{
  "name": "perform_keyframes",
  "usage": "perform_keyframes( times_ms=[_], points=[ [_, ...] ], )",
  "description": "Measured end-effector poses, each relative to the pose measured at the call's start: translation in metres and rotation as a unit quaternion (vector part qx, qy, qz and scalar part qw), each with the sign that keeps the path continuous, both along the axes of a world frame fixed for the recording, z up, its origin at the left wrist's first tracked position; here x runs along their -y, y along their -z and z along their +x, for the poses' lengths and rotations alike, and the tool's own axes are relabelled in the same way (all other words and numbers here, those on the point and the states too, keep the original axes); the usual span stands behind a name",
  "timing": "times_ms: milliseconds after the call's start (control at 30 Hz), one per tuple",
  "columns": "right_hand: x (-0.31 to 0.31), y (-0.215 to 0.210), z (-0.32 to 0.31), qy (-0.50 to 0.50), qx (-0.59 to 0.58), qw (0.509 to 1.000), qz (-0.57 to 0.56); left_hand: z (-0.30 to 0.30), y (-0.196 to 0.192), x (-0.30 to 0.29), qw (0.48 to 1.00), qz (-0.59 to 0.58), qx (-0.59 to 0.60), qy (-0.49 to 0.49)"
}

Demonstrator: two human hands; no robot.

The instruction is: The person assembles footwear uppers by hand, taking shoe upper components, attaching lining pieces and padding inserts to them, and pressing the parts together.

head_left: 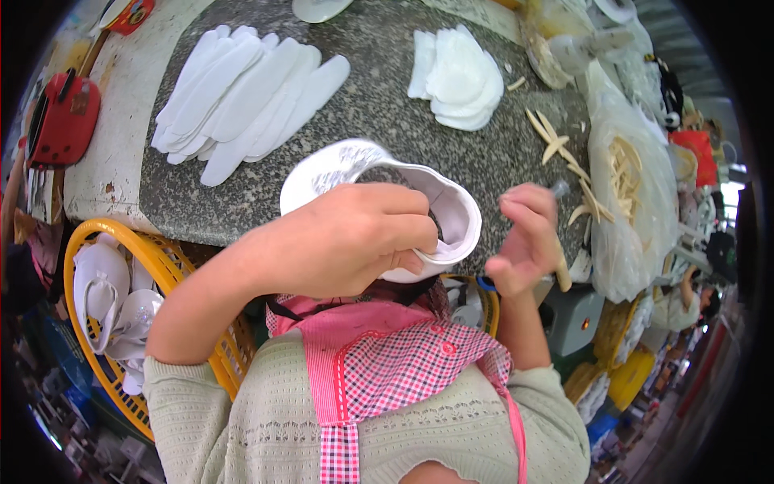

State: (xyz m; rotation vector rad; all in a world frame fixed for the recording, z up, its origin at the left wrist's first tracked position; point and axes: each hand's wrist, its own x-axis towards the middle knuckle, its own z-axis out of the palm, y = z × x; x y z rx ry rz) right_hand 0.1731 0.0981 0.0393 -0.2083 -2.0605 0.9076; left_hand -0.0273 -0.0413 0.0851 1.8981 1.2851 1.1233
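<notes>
Worktop (371, 105) of speckled grey stone lies before the person, its left corner at the near edge close above a yellow basket (109, 227) with white shoes (101, 286) in it. Along the right edge slumps a clear bag (633, 242), beige pieces showing through its side. Long white insoles (242, 97) overlap in a slanting pile toward the far left corner; short white pads (461, 81) are stacked nearer the far right corner.

The shoe (326, 173) is at the middle of the near edge, partly over it; whether it touches the stone I cannot tell. Its long axis slants, toe up and to the left, heel down and to the right, so the heel end faces the right hand (528, 238), just beside it but apart. The left hand (355, 238) is nearer, reaching across the shoe's side, thumb and forefinger pinching the rim by the heel. The right hand's fingers are curled and parted from the thumb, with nothing clearly between them.

The shoe looks white and smooth, with a grey sketchy pattern over the toe, a rounded mouth and a pale lining. Smallest are the beige strips (555, 150), loose between bag and pads
</notes>
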Motion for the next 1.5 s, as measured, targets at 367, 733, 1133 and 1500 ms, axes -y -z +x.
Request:
perform_keyframes(
  times_ms=[367, 733, 1133, 1500],
  points=[
    [-0.015, -0.015, -0.046, -0.155, 0.092, 0.930, 0.320, -0.008, 0.011, -0.003, 0.892, 0.178, -0.400, -0.111],
    [0.015, 0.036, -0.033, -0.069, 0.232, 0.912, 0.331, 0.005, 0.085, 0.014, 0.873, 0.122, -0.431, -0.191],
    [0.008, 0.032, -0.033, -0.069, 0.282, 0.903, 0.316, 0.019, 0.074, -0.002, 0.820, 0.136, -0.512, -0.217],
    [0.006, 0.041, -0.022, -0.065, 0.315, 0.885, 0.337, 0.021, 0.063, -0.013, 0.814, 0.075, -0.559, -0.138]
  ],
)
